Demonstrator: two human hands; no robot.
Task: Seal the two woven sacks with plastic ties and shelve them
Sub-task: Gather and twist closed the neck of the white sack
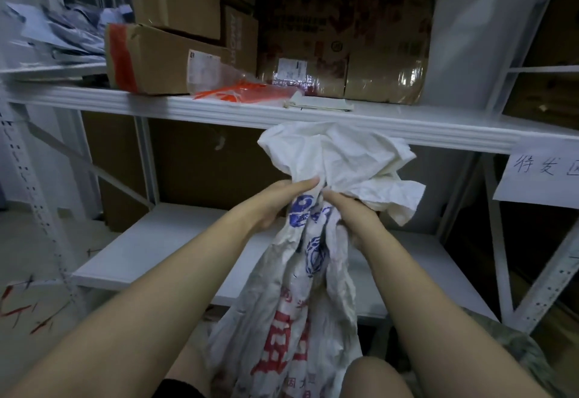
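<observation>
Head cam: the woven sack (pixel 294 288) is upright right in front of me. Its long axis runs 6 to 12 o'clock, and the bunched neck sits dead centre. My left hand (pixel 275 206) grips that neck from the 9 o'clock side and my right hand (pixel 354 216) from 3 o'clock. The fingers (pixel 305 185) on both are wrapped round the gathered cloth, so they're grasping the sack and nothing else. No tie in either hand that I can see.

The loose mouth flops out above my grip toward 12 to 1 o'clock, just in front of the upper shelf (pixel 125 100) edge. On that shelf there's a pale flat bundle (pixel 316 103) at 12 o'clock from my hands. Could be the ties, honestly can't tell. It's about even for either hand, so I reckon one hand holds the neck alone while the other reaches up.
</observation>
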